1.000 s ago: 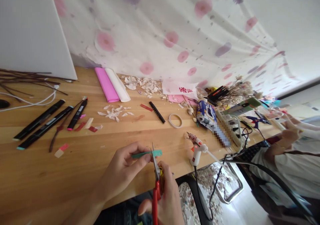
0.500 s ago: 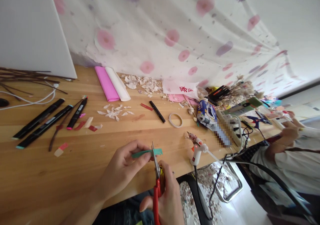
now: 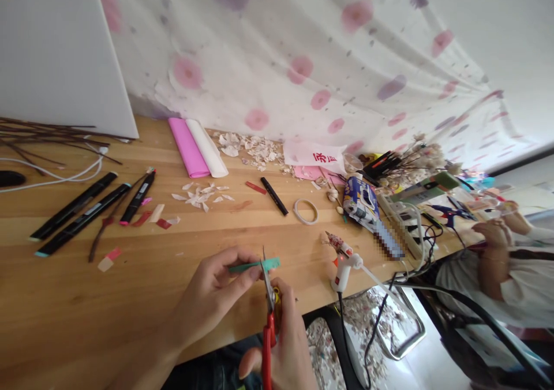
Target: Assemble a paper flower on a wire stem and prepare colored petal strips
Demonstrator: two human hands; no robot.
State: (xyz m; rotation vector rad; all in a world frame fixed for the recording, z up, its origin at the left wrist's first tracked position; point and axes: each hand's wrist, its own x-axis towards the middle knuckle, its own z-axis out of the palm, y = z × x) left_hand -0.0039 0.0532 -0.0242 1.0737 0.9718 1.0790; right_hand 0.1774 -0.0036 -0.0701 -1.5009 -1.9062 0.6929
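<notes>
Between its thumb and fingers my left hand [image 3: 225, 280] pinches a narrow teal strip [image 3: 272, 263], which looks like paper. The strip's right end sticks out past the fingertips. My right hand [image 3: 289, 338] grips a pair of red-handled scissors [image 3: 268, 321], its thumb to the left of the handles. The scissor blades point away from me and cross the strip close beside my left fingertips. Part of the handles is hidden in the right hand. Both hands are over the front edge of the wooden table [image 3: 130, 297].
A white hot glue gun [image 3: 343, 270] stands right of my hands, its cord hanging down. Markers [image 3: 82, 220], a tape ring [image 3: 305, 212], a black pen [image 3: 274, 196] and petal-like scraps [image 3: 203, 196] lie beyond. At far right, another person's hands [image 3: 497, 228] are over the table.
The view has shifted slightly, so table items appear a little further right. The scissor handles have swung slightly left; the blades still cross the teal strip.
</notes>
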